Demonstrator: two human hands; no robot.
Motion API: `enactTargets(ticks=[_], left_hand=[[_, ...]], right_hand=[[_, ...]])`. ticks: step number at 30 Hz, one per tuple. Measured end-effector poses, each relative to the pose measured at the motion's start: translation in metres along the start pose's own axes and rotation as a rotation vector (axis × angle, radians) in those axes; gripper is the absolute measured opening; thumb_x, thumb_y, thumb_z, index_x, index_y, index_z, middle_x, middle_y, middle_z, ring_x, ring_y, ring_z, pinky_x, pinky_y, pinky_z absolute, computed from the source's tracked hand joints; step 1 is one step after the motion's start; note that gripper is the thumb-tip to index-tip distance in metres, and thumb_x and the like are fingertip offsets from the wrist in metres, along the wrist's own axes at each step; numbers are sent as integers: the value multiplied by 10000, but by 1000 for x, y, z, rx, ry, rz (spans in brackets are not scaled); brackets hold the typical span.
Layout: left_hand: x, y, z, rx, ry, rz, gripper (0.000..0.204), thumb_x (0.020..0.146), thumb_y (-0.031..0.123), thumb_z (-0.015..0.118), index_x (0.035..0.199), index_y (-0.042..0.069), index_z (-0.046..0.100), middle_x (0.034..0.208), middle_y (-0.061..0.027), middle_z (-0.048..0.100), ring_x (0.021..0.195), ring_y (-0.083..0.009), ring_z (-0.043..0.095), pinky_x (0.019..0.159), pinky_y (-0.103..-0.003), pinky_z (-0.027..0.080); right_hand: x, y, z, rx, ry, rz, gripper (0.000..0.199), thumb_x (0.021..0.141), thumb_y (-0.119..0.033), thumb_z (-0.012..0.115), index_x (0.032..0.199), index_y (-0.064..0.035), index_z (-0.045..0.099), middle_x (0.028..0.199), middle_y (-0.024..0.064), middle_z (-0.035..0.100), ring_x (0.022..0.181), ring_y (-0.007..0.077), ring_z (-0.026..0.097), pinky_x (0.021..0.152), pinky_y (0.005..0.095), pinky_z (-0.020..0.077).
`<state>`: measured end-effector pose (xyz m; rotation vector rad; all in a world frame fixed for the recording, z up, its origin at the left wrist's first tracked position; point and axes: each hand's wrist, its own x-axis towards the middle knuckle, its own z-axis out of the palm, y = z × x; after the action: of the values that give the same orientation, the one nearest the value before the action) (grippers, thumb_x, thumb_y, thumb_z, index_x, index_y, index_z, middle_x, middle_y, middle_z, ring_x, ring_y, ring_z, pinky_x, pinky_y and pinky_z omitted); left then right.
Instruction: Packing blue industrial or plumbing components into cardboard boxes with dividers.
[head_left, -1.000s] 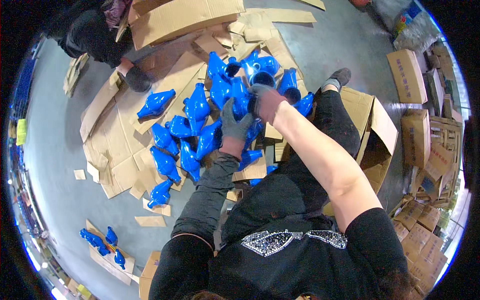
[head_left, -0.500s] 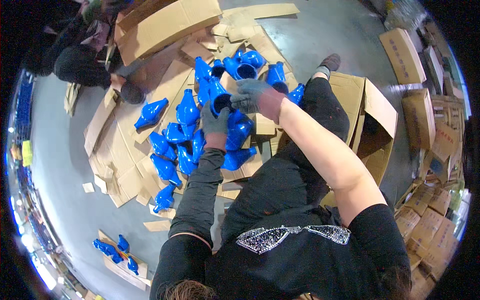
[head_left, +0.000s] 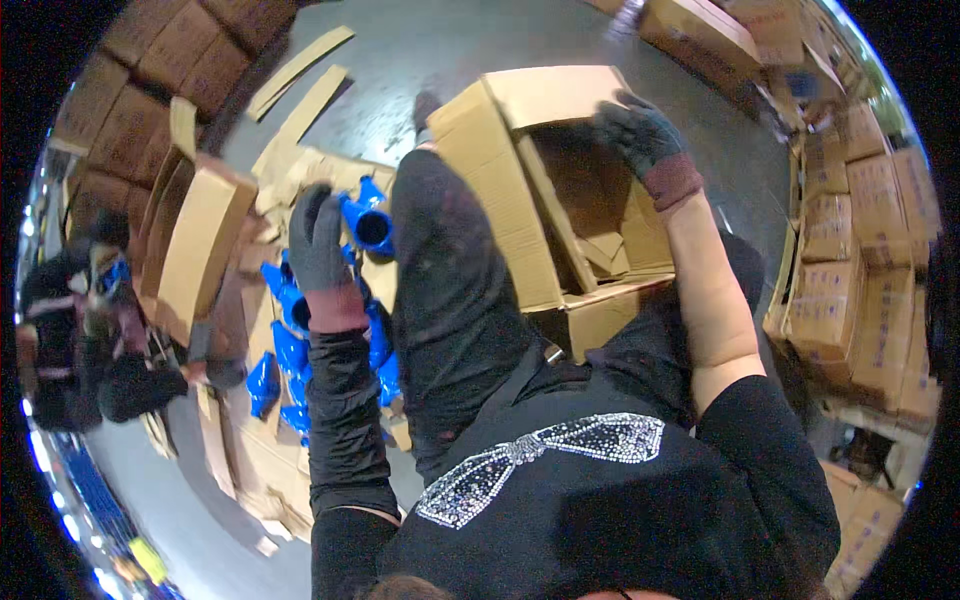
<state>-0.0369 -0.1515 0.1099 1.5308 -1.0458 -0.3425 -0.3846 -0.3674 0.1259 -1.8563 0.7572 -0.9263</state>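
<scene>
From the left, we see glossy blue bottle-shaped vessels [head_left: 262, 387], bulging and narrow-necked, lying on flattened cardboard [head_left: 255, 445]; one just right of the left hand [head_left: 319, 240] turns a wide, dark, hollow end upward. That gloved hand is over the heap, fingers extended, holding nothing that we can see. Farther right stands an open carton [head_left: 495, 190] with loose boards inside; the gloved right hand [head_left: 640, 135] spreads its fingers at the flap, whether gripping it we cannot tell. A co-worker [head_left: 75, 335] is blurred, the left forearm [head_left: 348, 425] covers some vessels, and shadow dims the carton's interior.
</scene>
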Motion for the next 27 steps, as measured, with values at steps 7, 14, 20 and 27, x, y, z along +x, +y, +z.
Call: enactTargets(ticks=[7,14,20,27], left_hand=[[72,118,178,-838,-303,-86,294,835,141,589,1105,25,579,1059,-65,601,978,-134,546,824,-261,438],[87,25,213,-829,-166,-815,320,876,212,535,1133,20,541,1064,-146,610,991,-254,590,871,-358,466],[99,22,222,-507,-549,-255,332,883,206,519,1138,-5,533,1054,-149,615,960,-246,601,856,-346,479],[87,30,229,-598,-609,-390,278,911,97,436,1155,-3,523,1104,-146,591,989,-233,598,879,-342,472]], right_hand=[[-64,207,-83,-39,202,646,366,855,-219,546,1171,-36,520,1114,164,573,995,271,576,865,371,468],[16,264,28,-761,211,466,445,780,-334,616,1092,-17,600,982,190,639,906,304,606,897,339,430],[75,300,20,-572,-154,629,437,772,-329,623,1069,-10,609,984,183,640,899,292,608,885,338,435],[84,301,11,-463,-416,808,427,761,-324,630,1041,-1,621,986,175,641,890,277,609,872,337,442]])
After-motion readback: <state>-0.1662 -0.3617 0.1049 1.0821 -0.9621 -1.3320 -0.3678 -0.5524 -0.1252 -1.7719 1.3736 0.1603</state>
